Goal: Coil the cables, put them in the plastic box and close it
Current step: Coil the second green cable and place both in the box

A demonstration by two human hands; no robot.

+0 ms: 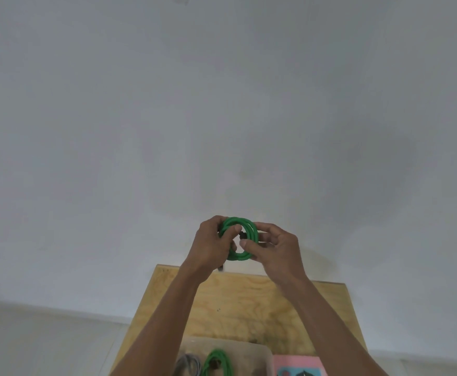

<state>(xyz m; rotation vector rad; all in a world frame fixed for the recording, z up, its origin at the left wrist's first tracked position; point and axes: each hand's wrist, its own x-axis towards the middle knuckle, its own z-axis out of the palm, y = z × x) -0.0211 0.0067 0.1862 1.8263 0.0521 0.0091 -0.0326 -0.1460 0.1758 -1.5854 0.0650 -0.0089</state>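
Wall [222, 104]: plain and pale grey, it fills most of the view behind the raised arms.
Worktop [249, 302]: light plywood with visible grain, standing against the wall; only its far part is seen.
Plastic box [260, 351]: clear, lying open on the near part of the worktop at the bottom edge of the view, partly hidden by the left forearm.
Pink item [298, 362]: flat and pink with a blue and dark print, just to the right of the box; I cannot tell what it is.
Left hand [211, 245]: lifted above the far edge of the worktop, fingers curled around the left side of the green coil, thumb lying across its strands.
Right hand [273, 248]: at the same height, thumb and fingers pinching the right and lower side of the same coil.
Green cable [251, 229]: wound in a round coil of several turns, held between both hands in the air in front of the wall; a dark plug shows in its middle.
Second green cable [219, 362]: already coiled, lying inside the box.
Grey cable [188, 365]: coiled, lying inside the box, just left of the green one.
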